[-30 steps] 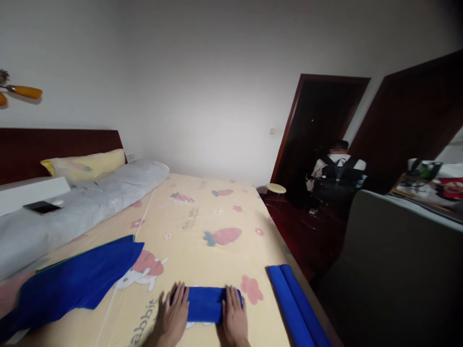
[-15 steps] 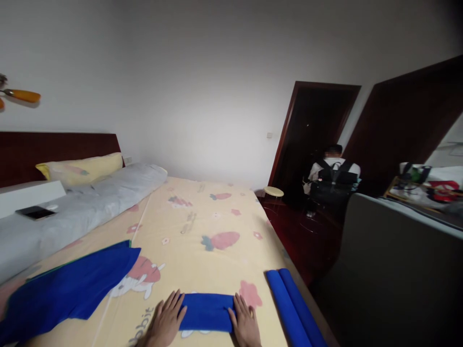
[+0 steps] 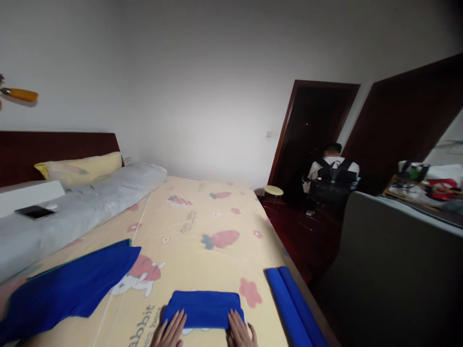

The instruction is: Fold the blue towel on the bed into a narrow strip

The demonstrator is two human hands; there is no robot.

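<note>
A folded piece of blue cloth (image 3: 206, 303) lies on the bed in front of me, with a raised band running across it. My left hand (image 3: 171, 331) rests on its near left corner with the fingers stretched out flat. On the near right corner lies my right hand (image 3: 240, 331), its fingers also extended. The lower parts of both hands are cut off by the frame's bottom edge. To the right, two blue cloth rolls (image 3: 289, 306) lie side by side along the bed's edge. A larger blue cloth (image 3: 72, 284) is spread out loosely at the left.
The bed (image 3: 202, 212) has a yellow patterned sheet. Grey bedding (image 3: 108, 193), a yellow pillow (image 3: 83, 169) and a phone (image 3: 35, 212) are at the left. A round stool (image 3: 273, 191) and a seated person (image 3: 333, 173) are beyond the right edge, near a dark panel (image 3: 390, 265).
Both hands have drawn back toward me, from the cloth's side ends to its near corners. The blue cloth now shows a raised fold across it and looks wider.
</note>
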